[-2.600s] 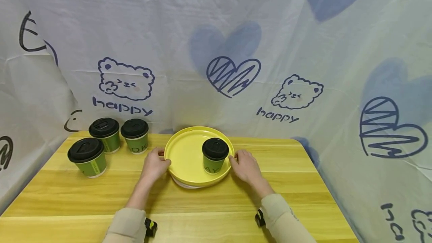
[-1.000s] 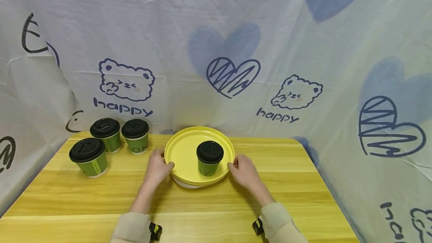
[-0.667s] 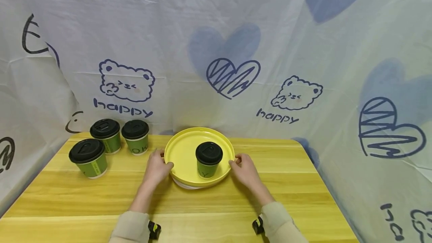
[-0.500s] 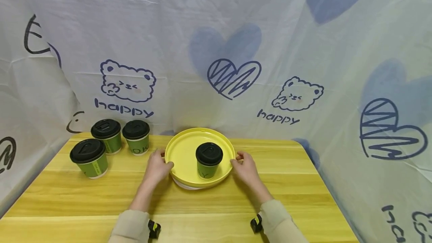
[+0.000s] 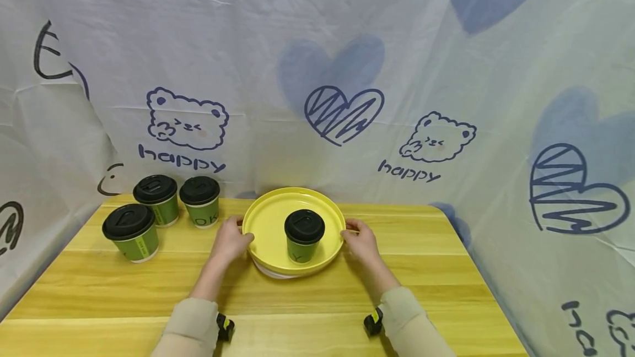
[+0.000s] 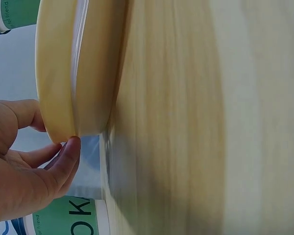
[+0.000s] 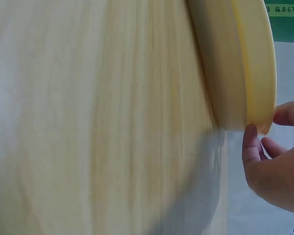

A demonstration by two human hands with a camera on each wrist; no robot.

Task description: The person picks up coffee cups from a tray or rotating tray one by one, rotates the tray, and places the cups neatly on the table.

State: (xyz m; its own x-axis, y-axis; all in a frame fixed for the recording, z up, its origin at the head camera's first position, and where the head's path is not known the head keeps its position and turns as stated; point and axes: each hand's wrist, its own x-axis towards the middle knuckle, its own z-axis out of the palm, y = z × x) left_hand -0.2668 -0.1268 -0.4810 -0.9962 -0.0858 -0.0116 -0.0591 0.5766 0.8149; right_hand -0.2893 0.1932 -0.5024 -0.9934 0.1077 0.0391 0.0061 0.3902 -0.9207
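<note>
A round yellow turntable with a raised rim sits on a paler base at the back of the table. On it, front and right of centre, stands a green paper cup with a black lid. My left hand pinches the rim at the left, thumb above and fingers lower on the side. Opposite, my right hand pinches the right edge the same way. Both wrist views show the rim between thumb and fingertips; in the right wrist view the hand is partly cut off.
Left of the turntable stand three more lidded green cups: one near the left hand, one behind and one in front. A printed white cloth hangs close behind the wooden table.
The cup on the turntable has shifted left and slightly nearer, its lettering turning left, as the turntable rotates. Both hands have shifted slightly along the rim. The other cups stay put.
</note>
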